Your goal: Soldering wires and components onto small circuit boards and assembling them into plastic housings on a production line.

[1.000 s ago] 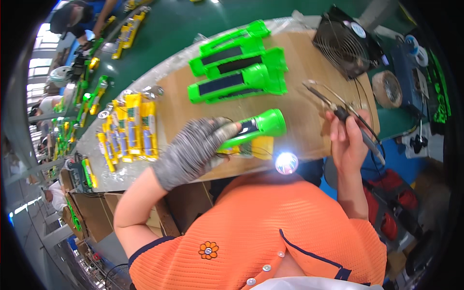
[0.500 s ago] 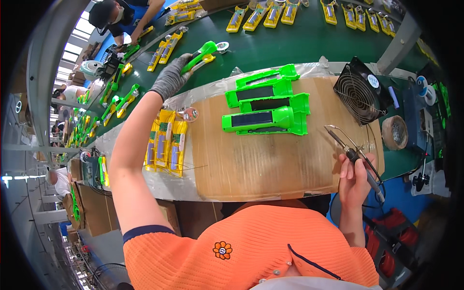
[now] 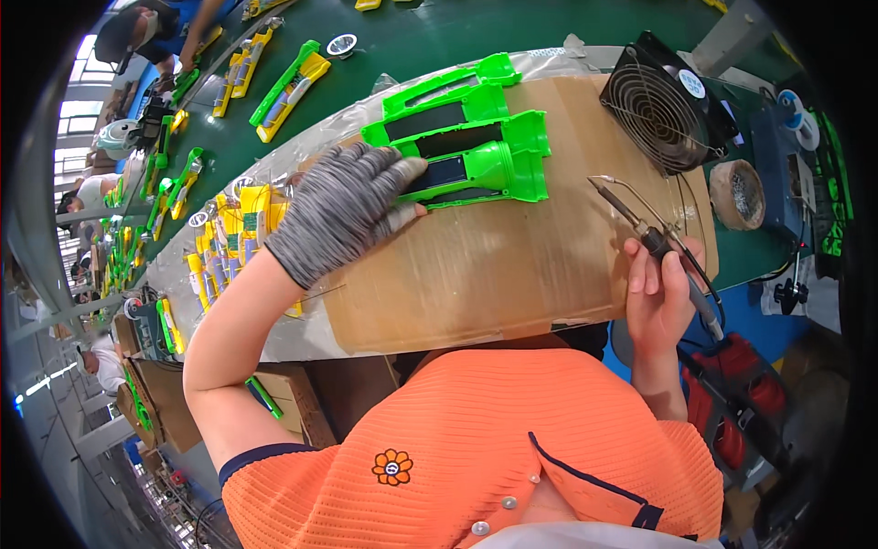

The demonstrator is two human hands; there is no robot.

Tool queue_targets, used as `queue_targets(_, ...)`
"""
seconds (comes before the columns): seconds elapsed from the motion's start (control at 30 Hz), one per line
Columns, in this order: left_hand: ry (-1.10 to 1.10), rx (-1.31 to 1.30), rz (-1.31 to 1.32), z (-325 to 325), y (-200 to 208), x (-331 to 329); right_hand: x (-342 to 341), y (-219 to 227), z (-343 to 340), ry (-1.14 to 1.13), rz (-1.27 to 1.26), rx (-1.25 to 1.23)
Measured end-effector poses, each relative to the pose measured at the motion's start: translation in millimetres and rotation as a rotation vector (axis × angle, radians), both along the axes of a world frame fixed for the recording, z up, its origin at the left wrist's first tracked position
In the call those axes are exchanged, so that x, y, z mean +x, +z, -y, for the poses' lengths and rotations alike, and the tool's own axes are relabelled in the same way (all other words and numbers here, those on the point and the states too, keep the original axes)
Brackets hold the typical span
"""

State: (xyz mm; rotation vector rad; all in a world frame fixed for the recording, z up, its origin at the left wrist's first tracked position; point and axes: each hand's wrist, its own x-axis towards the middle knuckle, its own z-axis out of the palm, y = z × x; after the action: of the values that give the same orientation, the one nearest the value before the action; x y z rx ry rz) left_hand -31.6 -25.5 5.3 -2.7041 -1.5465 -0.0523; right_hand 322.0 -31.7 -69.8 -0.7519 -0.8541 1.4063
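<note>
My left hand [image 3: 343, 206], in a grey knitted glove, is closed over the left end of the nearest green flashlight housing [image 3: 489, 169]. That end is hidden under the palm and fingers. Several like housings lie beyond it in an overlapping row, with dark panels on top. On the right, my bare right hand [image 3: 658, 297] grips a soldering iron [image 3: 655, 242] by its dark handle; its tip, with a thin bent metal tube alongside, points up and left above the cardboard sheet [image 3: 439, 293].
Yellow housings with batteries and wires [image 3: 224, 242] lie partly behind my left forearm. A green-and-yellow flashlight [image 3: 288, 91] and a round reflector [image 3: 342, 46] lie on the green belt. A black fan [image 3: 658, 105] and a round tan container [image 3: 736, 195] stand right. A person [image 3: 137, 37] works at far left.
My left hand has released the green-and-yellow flashlight onto the belt and come back to the nearest green housing. The right hand still holds the soldering iron. The whole view has shifted.
</note>
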Motion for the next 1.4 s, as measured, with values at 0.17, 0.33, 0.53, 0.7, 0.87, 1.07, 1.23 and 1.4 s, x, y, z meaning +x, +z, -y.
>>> queue_targets(0.17,0.073,-0.047,0.126,2.7,-4.4,5.4,0.9,-0.1,-0.3,0.043,-0.043,0.023)
queue_targets(0.33,0.134,-0.101,0.120,3.5,-8.2,4.5,2.2,-1.2,0.4,0.057,-0.070,0.009)
queue_targets(0.53,0.076,0.118,0.112,15.6,36.5,22.7,4.4,-2.8,1.6,0.049,-0.087,0.017)
queue_targets(0.7,-0.107,0.165,-0.126,59.2,-2.1,60.2,4.7,-6.1,1.3,0.037,-0.105,0.018)
queue_targets(0.87,0.091,0.063,-0.114,62.1,-37.5,68.7,5.8,-7.6,1.6,0.002,-0.128,-0.020)
queue_targets(1.07,0.090,0.053,0.102,-4.0,27.6,3.8,3.6,-7.7,-0.1,-0.003,-0.126,-0.011)
queue_targets(1.23,0.703,0.372,-0.133,-160.9,33.1,-236.0,1.2,-4.7,2.7,-0.062,-0.111,-0.057)
queue_targets(1.4,1.180,0.042,-0.323,-229.6,-48.8,-378.4,-6.9,-3.2,-1.0,-0.138,-0.015,-0.047)
